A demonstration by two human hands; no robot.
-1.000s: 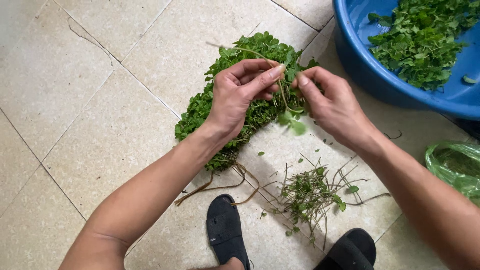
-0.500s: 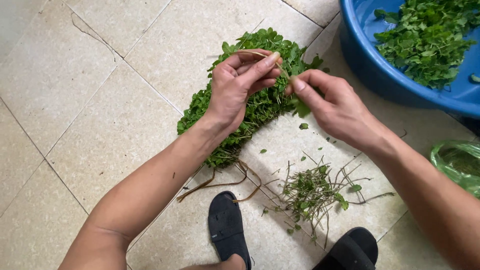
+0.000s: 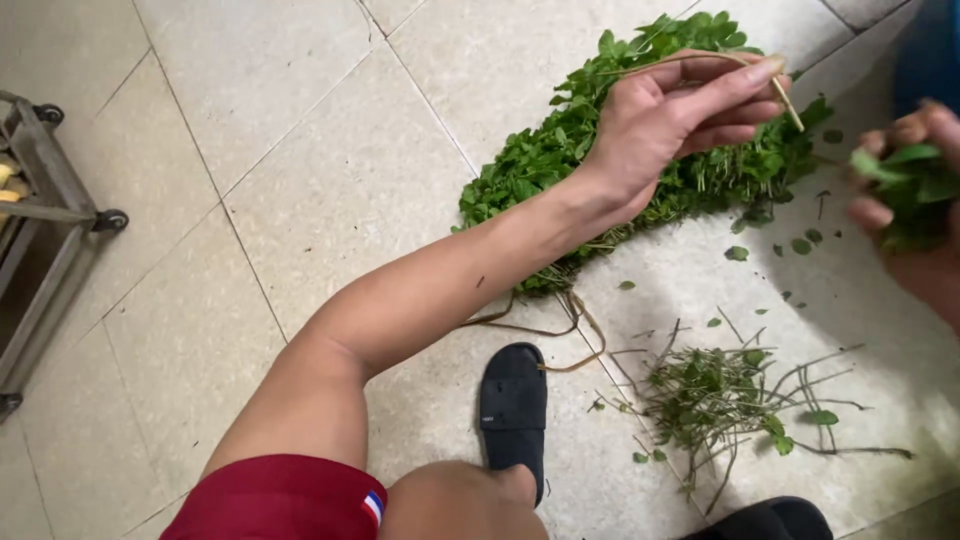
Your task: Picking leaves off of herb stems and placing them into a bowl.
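Observation:
My left hand (image 3: 680,115) hovers over a bundle of green leafy herbs (image 3: 560,160) lying on the tiled floor, its fingers pinched on a thin bare stem (image 3: 790,100). At the right edge my right hand (image 3: 915,210), blurred, holds a clump of plucked green leaves (image 3: 900,170). Below the hands lies a loose heap of stripped stems (image 3: 730,400) with a few leaves scattered about it.
A blue basin (image 3: 930,60) shows at the top right corner. A wheeled metal rack (image 3: 45,200) stands at the left edge. My black slipper (image 3: 512,405) rests on the tiles below the herbs, a second one (image 3: 770,520) at the bottom edge.
The view has swung left and down, so the basin is almost out of sight. My right hand has pulled away to the right with leaves, leaving the bare stem in my left hand.

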